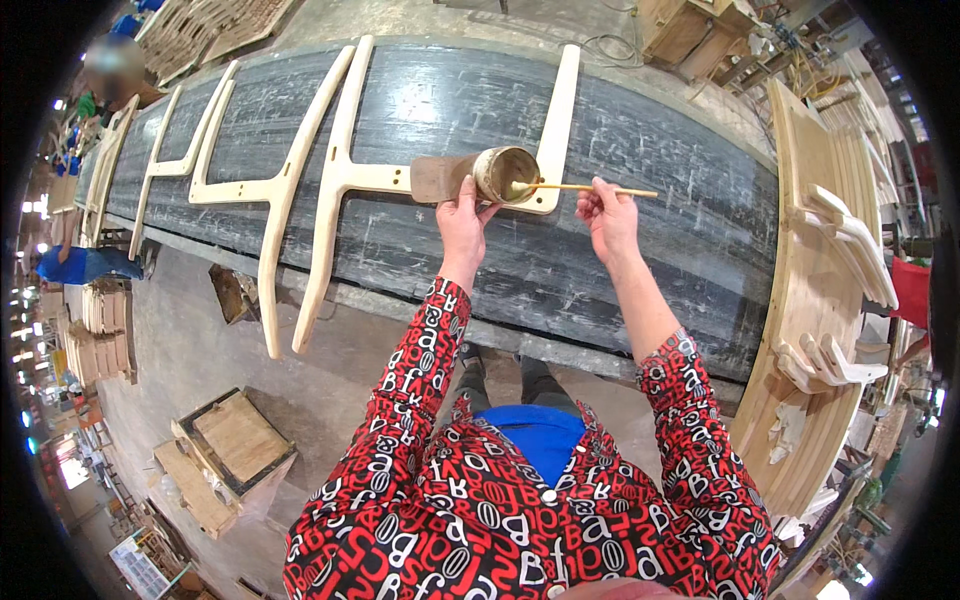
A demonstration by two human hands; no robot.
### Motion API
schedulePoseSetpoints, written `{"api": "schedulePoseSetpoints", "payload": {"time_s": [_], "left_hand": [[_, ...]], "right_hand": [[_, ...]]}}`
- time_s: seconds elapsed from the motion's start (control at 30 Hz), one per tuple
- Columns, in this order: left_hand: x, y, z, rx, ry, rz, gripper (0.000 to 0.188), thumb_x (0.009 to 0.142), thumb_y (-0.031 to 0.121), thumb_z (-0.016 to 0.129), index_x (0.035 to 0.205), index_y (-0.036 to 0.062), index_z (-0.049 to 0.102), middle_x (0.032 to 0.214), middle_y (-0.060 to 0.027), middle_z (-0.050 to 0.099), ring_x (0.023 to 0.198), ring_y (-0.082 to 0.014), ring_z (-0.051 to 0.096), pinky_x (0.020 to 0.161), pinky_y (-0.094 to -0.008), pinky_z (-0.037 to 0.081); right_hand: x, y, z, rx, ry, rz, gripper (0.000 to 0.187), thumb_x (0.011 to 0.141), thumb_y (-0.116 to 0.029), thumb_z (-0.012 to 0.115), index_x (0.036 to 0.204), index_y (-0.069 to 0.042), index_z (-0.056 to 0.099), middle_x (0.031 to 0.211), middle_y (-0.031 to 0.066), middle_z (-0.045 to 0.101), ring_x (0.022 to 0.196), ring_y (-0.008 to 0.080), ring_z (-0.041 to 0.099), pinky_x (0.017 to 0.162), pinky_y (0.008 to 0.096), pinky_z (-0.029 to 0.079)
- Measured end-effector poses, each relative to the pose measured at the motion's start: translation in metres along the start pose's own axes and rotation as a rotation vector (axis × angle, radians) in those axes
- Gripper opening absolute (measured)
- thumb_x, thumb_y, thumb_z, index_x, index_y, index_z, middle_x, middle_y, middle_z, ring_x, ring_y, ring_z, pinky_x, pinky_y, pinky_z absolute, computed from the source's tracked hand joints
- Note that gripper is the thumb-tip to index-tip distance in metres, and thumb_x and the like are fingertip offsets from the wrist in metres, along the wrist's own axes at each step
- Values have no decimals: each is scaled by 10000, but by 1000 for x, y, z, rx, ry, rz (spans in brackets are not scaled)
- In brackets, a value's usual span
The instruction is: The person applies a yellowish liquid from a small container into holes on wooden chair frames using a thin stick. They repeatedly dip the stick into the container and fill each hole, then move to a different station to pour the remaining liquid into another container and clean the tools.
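Observation:
My left hand (463, 222) grips a round, stained glue-pot-like cup (508, 170), tilted so its open mouth faces right. A flat brown piece (440, 180) sticks out to the left of the cup; I cannot tell whether it is joined to it. My right hand (608, 215) pinches a thin wooden stick (570, 187), whose tip, coated with a pale paste, is inside the cup's mouth. Under and behind the cup lies a pale wooden chair frame part (343, 180), with dark holes near its joints. The cup hides some of its crossbar.
The frame parts rest on a long dark, scuffed table (660, 210). More pale frames (240, 190) lie to the left. At right, a wooden bench (815, 330) bears curved wooden pieces (825, 365). A wooden box (240, 440) stands on the floor at lower left. Another person (85, 262) is at far left.

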State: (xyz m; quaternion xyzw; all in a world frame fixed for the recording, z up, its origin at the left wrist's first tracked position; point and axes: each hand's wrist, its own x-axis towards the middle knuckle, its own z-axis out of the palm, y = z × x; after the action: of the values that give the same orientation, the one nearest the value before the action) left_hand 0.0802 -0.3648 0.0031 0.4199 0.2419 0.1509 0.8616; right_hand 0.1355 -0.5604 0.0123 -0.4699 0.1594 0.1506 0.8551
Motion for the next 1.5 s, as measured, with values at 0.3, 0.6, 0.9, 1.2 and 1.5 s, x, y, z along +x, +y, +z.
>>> {"api": "schedulePoseSetpoints", "payload": {"time_s": [0.3,0.6,0.9,1.2,1.5], "left_hand": [[3,-35,4,1,83,-43,233,928,199,493,1039,-2,531,973,-69,581,861,-145,586,691,-330,567],[-10,-39,-42,-97,188,-28,264,941,206,461,1116,12,500,1060,-87,560,926,-180,584,740,-375,559],[-31,-37,-74,-83,249,-11,274,945,219,455,1122,13,497,1041,-72,570,911,-157,585,732,-364,555],[-42,-35,-84,-100,286,26,273,945,226,458,1118,19,502,1061,-73,566,934,-161,583,743,-364,554],[-46,-42,-80,-99,281,25,274,945,226,457,1118,18,500,1054,-75,563,929,-159,582,733,-351,557]], "right_hand": [[18,-31,-15,-185,-150,-159,145,878,-168,575,812,-55,512,758,92,619,629,141,600,548,266,490],[30,-34,2,-947,-265,-412,204,864,-192,589,804,-3,543,672,43,581,622,99,589,553,236,460],[42,-16,10,-1197,-393,-519,199,839,-178,603,792,6,542,625,78,548,575,130,513,561,278,429],[44,-24,23,-1254,-446,-579,199,844,-176,591,787,7,537,616,74,535,569,140,501,556,282,417],[53,-32,20,-1239,-387,-619,219,837,-197,594,792,9,535,618,100,556,564,171,521,551,306,419]]}}
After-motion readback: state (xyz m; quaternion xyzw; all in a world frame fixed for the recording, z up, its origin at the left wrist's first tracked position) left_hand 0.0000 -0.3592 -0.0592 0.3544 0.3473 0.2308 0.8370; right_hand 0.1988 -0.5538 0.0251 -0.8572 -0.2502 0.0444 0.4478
